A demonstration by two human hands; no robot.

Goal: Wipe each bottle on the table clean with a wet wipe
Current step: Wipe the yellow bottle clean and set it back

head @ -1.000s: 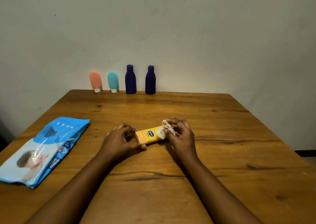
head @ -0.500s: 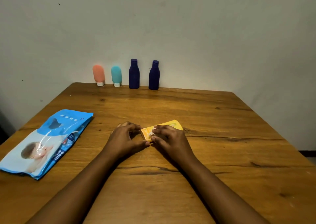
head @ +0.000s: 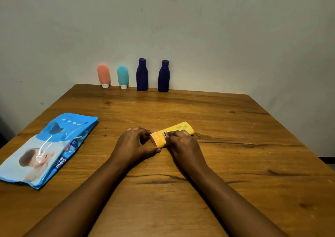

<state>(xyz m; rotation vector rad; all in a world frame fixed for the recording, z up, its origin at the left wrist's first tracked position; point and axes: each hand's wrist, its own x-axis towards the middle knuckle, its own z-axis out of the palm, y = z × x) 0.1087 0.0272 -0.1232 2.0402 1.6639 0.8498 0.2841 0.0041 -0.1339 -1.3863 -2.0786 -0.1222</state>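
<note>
Items as I log them from my remote station:

1. Yellow bottle: lying on its side near the middle of the wooden table, far end angled away to the right, held between both hands.
2. Left hand: fingers curled round the bottle's near end, thumb lying along the tabletop just below it.
3. Right hand: fingers curled down over the bottle's middle, pinching a wet wipe against it; I see only a white sliver of the wipe at the fingertips.
4. Back edge, against the wall, left to right: coral tube and teal tube standing on their caps, then two dark blue bottles upright.
5. Blue wipe pack: flat on the table's left side, well apart from the hands
</note>
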